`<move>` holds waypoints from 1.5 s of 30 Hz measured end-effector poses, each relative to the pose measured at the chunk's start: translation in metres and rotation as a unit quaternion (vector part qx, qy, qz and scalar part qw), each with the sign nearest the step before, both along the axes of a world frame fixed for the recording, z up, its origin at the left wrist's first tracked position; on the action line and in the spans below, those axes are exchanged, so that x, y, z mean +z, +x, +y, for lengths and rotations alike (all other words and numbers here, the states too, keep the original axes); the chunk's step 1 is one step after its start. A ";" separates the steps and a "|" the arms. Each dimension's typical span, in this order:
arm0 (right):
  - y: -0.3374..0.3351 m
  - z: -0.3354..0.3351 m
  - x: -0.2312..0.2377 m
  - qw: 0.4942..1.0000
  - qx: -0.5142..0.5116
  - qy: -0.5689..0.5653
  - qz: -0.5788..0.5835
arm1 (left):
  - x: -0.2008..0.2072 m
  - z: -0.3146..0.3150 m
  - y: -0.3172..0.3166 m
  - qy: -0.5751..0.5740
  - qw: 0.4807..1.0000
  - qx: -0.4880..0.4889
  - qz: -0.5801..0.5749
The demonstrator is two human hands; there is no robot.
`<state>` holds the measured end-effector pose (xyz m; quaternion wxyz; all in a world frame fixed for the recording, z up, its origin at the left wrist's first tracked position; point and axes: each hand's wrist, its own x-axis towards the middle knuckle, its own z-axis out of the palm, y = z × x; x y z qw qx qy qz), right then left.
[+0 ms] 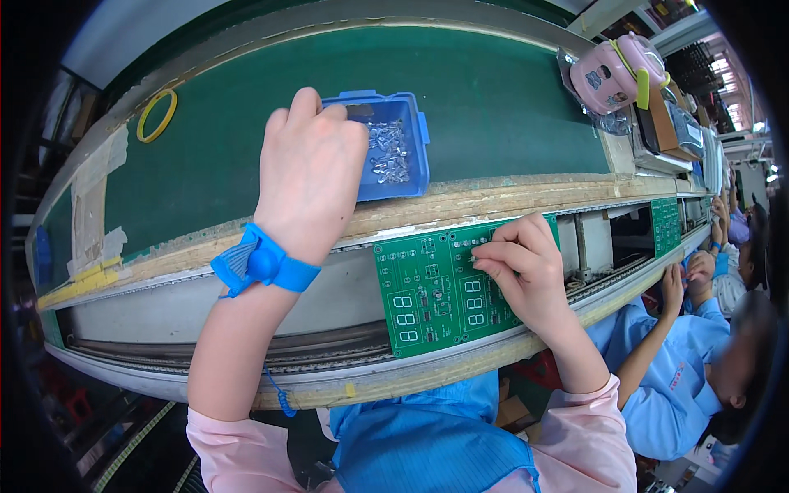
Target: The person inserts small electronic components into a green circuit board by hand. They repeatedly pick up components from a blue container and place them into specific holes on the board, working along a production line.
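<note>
My left hand (316, 168), with a blue wrist strap (265, 264) on it, is over the left side of a blue plastic bin (417, 156). Its fingers are curled together and their tips are hidden. Small clear and silvery electronic parts (390, 156) lie loose in the bin. Below and to the right, my right hand (526, 267) is at the upper part of a green circuit board (403, 275), thumb and forefinger pinched together. Whatever is between them is too small to make out. White digit display outlines (474, 301) mark the board, partly covered by this hand.
The board rests on a conveyor track (329, 353) with another green board (666, 223) farther right. A wooden ledge (493, 197) borders the green work surface (485, 99). A yellow tape ring (156, 115) and a pink container (612, 76) sit there. A co-worker (670, 370) works at the right.
</note>
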<state>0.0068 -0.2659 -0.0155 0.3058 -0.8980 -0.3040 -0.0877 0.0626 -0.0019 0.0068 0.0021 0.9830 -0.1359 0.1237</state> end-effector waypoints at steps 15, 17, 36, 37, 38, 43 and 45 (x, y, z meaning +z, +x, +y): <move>-0.004 0.009 -0.008 0.989 0.005 -0.105 -0.104 | -0.010 -0.004 -0.007 -0.048 0.998 -0.009 -0.038; -0.004 0.010 -0.008 0.988 0.004 -0.109 -0.109 | -0.012 -0.004 -0.006 -0.047 0.997 -0.013 -0.057; -0.003 0.017 -0.001 0.975 0.033 -0.171 -0.138 | -0.013 -0.006 -0.005 -0.016 0.997 -0.023 -0.069; -0.001 0.018 0.002 0.974 0.038 -0.177 -0.137 | -0.013 -0.006 -0.005 -0.012 0.997 -0.021 -0.068; -0.001 0.019 0.004 0.972 0.041 -0.185 -0.137 | -0.013 -0.006 -0.004 -0.019 0.997 -0.024 -0.075; 0.000 0.025 0.013 0.976 0.044 -0.191 -0.099 | 0.002 0.003 -0.005 -0.120 0.987 -0.073 -0.080; -0.002 0.026 0.016 0.979 0.029 -0.186 -0.076 | 0.007 0.011 -0.006 -0.144 0.980 -0.108 -0.086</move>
